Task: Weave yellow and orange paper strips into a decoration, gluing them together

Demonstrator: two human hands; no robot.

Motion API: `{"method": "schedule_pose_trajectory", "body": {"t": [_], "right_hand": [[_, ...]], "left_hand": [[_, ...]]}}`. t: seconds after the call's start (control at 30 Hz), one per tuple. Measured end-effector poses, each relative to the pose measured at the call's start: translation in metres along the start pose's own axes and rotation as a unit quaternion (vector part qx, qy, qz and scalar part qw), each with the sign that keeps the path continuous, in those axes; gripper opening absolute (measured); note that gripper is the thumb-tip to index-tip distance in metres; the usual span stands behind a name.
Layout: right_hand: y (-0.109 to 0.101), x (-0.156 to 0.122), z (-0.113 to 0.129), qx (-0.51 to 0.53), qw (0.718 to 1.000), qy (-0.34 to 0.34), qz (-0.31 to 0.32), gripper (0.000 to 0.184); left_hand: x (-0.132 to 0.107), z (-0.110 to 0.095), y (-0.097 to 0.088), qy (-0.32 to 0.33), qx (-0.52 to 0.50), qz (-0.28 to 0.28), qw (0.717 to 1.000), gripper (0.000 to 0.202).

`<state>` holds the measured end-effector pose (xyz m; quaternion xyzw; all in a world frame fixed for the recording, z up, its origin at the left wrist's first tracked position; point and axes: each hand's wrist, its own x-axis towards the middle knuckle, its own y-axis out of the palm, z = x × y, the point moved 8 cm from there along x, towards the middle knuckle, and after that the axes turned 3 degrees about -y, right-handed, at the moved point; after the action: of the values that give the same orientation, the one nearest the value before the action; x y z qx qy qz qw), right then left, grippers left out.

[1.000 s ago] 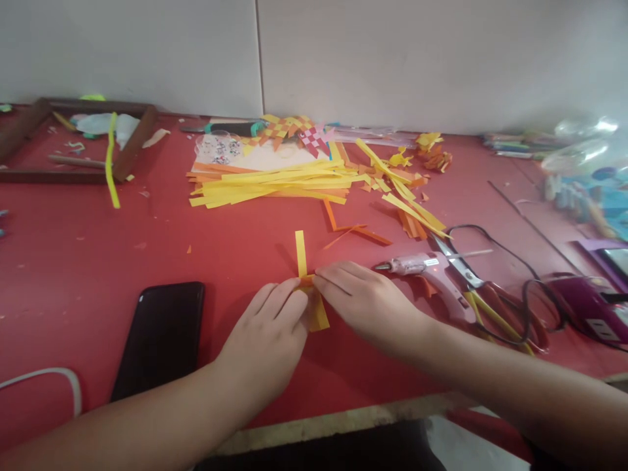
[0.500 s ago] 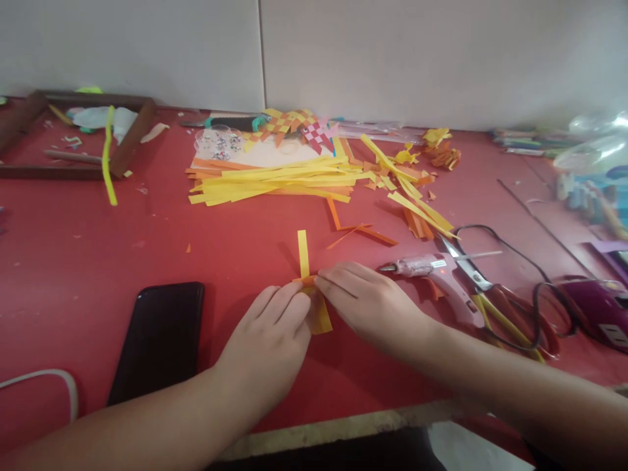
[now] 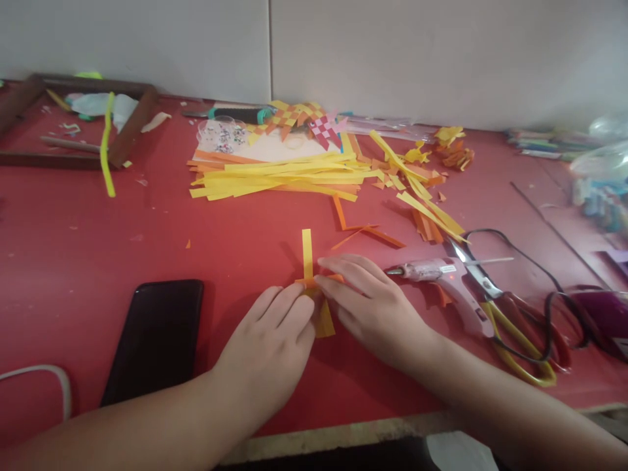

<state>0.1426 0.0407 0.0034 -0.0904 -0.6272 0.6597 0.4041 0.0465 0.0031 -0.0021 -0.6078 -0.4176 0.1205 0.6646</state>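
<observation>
My left hand (image 3: 269,337) is closed, its fingertips pinching crossed paper strips just above the red tabletop. A yellow paper strip (image 3: 307,254) points away from me, and its wider yellow end (image 3: 326,322) shows below the fingers. Across it runs an orange paper strip (image 3: 307,283). My right hand (image 3: 375,304) has its fingertips at the right side of this strip, with the index finger lifted and held straight. Its thumb is hidden beneath the hand. Where the strips cross is partly covered by my fingers.
A pink glue gun (image 3: 454,281) and large scissors (image 3: 515,327) lie right, with a black cord looping over them. Behind are a pile of yellow and orange strips (image 3: 279,176) and woven paper fish (image 3: 294,121). Left are a black phone (image 3: 154,340) and a wooden frame (image 3: 132,127).
My right hand's fingers have spread slightly, and the index finger has lifted off the orange strip, baring more of it. My left hand keeps its pinch. The view has shifted a little.
</observation>
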Motion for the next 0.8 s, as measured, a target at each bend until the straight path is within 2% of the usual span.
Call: {"method": "schedule_pose_trajectory", "body": {"t": [0.1, 0.37, 0.8], "right_hand": [[-0.0025, -0.0003, 0.0041, 0.009, 1.000, -0.008, -0.016, 0.025], [-0.0011, -0.0050, 0.0106, 0.073, 0.997, -0.022, 0.000, 0.025], [0.0004, -0.0032, 0.0102, 0.065, 0.998, -0.020, -0.004, 0.025]], "left_hand": [[0.0005, -0.0001, -0.0006, -0.001, -0.003, 0.001, 1.000, 0.029], [0.0001, 0.0013, 0.0025, -0.009, -0.018, 0.017, 1.000, 0.028], [0.0005, 0.0024, 0.0012, -0.015, -0.018, 0.022, 0.999, 0.027]]}}
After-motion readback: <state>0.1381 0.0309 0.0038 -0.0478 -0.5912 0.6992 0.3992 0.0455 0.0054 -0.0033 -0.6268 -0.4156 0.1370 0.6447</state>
